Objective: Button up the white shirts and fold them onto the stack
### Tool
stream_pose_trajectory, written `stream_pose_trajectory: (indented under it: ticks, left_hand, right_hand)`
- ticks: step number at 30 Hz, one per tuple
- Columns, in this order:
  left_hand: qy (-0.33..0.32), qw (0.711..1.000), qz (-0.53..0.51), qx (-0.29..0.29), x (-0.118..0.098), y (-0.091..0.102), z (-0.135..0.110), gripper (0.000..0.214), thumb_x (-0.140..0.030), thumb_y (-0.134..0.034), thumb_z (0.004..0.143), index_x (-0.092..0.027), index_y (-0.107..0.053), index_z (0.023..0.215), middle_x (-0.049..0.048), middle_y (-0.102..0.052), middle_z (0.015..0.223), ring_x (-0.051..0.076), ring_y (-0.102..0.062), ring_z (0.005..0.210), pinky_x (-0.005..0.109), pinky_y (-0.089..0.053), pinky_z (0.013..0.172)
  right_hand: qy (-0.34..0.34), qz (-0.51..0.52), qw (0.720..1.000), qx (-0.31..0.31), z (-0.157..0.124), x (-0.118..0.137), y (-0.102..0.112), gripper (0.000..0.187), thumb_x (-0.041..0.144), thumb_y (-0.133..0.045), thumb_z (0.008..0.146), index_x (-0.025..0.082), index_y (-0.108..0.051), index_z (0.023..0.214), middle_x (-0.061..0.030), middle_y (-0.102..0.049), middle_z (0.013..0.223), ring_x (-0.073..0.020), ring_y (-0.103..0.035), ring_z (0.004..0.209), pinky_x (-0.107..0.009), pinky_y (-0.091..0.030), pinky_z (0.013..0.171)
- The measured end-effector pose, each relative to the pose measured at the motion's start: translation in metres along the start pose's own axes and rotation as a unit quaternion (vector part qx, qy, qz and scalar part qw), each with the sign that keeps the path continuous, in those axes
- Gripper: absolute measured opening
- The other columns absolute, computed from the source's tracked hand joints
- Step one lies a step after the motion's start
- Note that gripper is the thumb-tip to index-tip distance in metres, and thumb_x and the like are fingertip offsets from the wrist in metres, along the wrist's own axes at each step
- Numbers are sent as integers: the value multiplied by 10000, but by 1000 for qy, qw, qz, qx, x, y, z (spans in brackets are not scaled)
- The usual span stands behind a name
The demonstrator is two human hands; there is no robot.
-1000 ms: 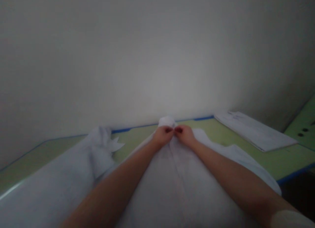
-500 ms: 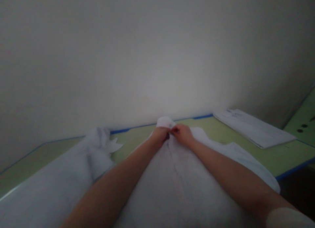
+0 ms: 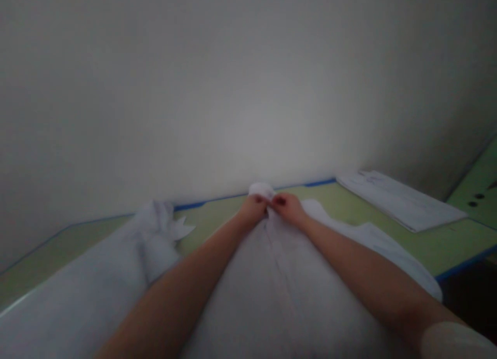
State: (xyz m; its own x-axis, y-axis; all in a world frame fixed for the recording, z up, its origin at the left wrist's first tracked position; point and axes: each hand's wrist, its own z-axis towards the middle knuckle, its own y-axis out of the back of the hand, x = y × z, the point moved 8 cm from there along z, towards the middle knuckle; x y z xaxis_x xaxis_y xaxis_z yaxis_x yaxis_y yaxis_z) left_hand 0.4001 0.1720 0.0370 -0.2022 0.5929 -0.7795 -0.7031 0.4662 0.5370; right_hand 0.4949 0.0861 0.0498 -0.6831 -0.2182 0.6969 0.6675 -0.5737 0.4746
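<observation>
A big white cloth (image 3: 267, 281) lies in the middle of the surface (image 3: 411, 250), long and wide, with its narrow end far from the person; the left hand (image 3: 253, 209) and the right hand (image 3: 288, 209) are both at that far end, close together; the fingers of each hand are curled and pinch the cloth, with their tips meeting, or almost meeting, over its middle; it is too blurry to tell which tiny bit is between them. A round white top part (image 3: 261, 188) of the cloth pokes up just past the fingers; the rest of it spreads from the fingers back toward the person, under and between the two arms, with a thin line running down it; one side of it sticks out past the right arm.

A crumpled cloth (image 3: 77, 292), also white, lies to the left, beside the left arm; a pointy white piece (image 3: 184, 228) sticks out by its far end; a folded cloth (image 3: 399, 201) lies flat at the far right, well apart from both hands; a pale wall (image 3: 248, 90) stands behind.
</observation>
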Motion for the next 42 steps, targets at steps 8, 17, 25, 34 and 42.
stream_pose_trajectory:
  ticks: [8,17,25,34,42]
  left_hand:
    - [-148,988,35,7,-29,8,-11,188,-330,-569,742,-148,-577,787,34,-615,732,119,-542,658,234,-430,612]
    - [-179,981,68,11,-18,1,-9,274,-195,-547,703,-155,-517,972,3,-560,735,95,-506,631,219,-409,594]
    - [-156,968,114,161,-32,-10,-22,564,-163,-579,634,-197,-492,1191,-9,-594,685,101,-530,577,197,-377,531]
    - [-60,958,272,-70,-51,57,-3,378,-483,-447,798,-157,-637,819,79,-650,766,164,-579,701,238,-373,585]
    - [52,956,269,-103,-4,66,5,573,-373,-674,617,-144,-490,1109,149,-634,960,241,-606,859,260,-420,655]
  right_hand:
    - [-180,342,915,112,-9,-25,-20,296,338,-735,552,125,-565,666,25,-524,544,-73,-474,499,-210,-351,504]
    - [-233,333,908,102,-7,-34,-24,350,471,-529,770,127,-568,717,-45,-595,593,-111,-559,533,-252,-462,562]
    - [-210,158,965,-2,0,-33,-1,475,367,-599,727,200,-469,1152,40,-555,577,-91,-497,418,-207,-404,449]
    - [12,-52,993,103,-5,20,1,330,320,-627,670,193,-668,972,0,-639,687,-110,-547,583,-212,-391,594]
    - [187,-169,942,224,-35,64,-28,377,497,-462,812,211,-707,828,-20,-641,641,-117,-537,605,-204,-314,592]
